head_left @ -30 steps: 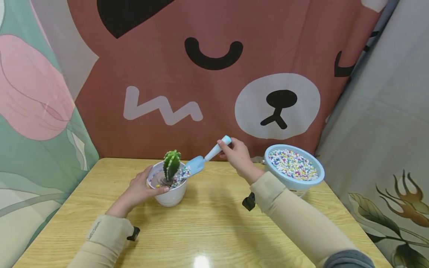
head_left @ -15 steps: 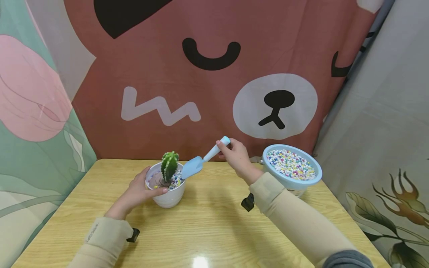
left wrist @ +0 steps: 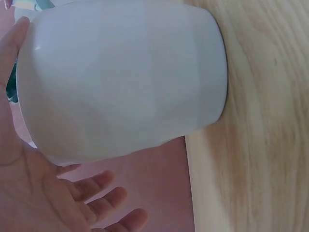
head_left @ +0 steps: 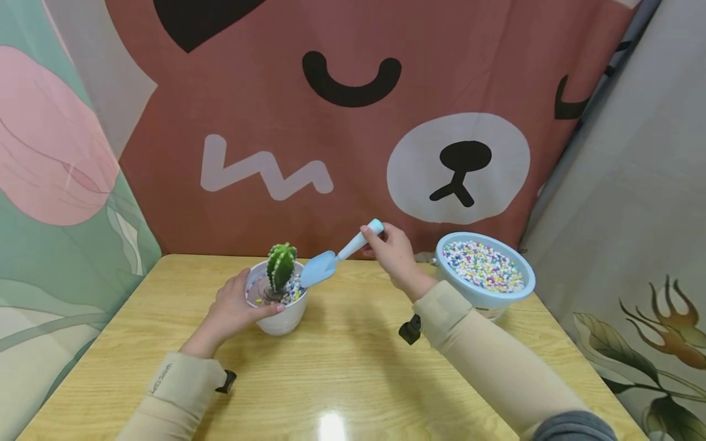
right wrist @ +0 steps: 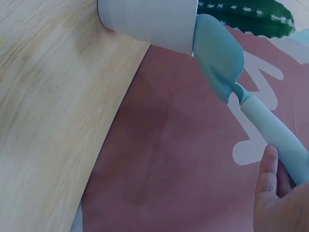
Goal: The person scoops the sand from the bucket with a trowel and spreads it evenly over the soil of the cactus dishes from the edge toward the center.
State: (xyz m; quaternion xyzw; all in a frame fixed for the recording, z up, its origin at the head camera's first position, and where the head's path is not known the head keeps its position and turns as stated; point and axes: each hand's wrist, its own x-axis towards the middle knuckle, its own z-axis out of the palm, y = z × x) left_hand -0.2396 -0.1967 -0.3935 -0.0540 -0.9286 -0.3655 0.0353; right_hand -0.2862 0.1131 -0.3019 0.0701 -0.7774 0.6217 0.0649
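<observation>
A white plant pot [head_left: 282, 320] stands on the table, holding a small green cactus [head_left: 282, 267]. Colourful pebbles [head_left: 292, 293] lie on the right side of the soil inside it. My left hand [head_left: 236, 307] grips the pot's rim from the left, its thumb along the front; in the left wrist view several fingers hang loosely below the pot [left wrist: 120, 82]. My right hand [head_left: 394, 257] pinches the handle of a light blue trowel [head_left: 318, 268], tilted down to the left. The trowel blade [right wrist: 219, 53] meets the pot's right rim, and no pebbles show on its visible face.
Right of my right hand, a light blue tub [head_left: 499, 300] full of multicoloured pebbles [head_left: 484, 267] stands near the back of the wooden table [head_left: 342, 361]. A bear-print cloth [head_left: 265, 226] hangs behind the table, and a grey curtain [head_left: 623, 202] hangs at the right.
Pebbles at the trowel's tip one second ago have gone off the blade into the pot. Both hands keep their holds, and the head view has shifted slightly.
</observation>
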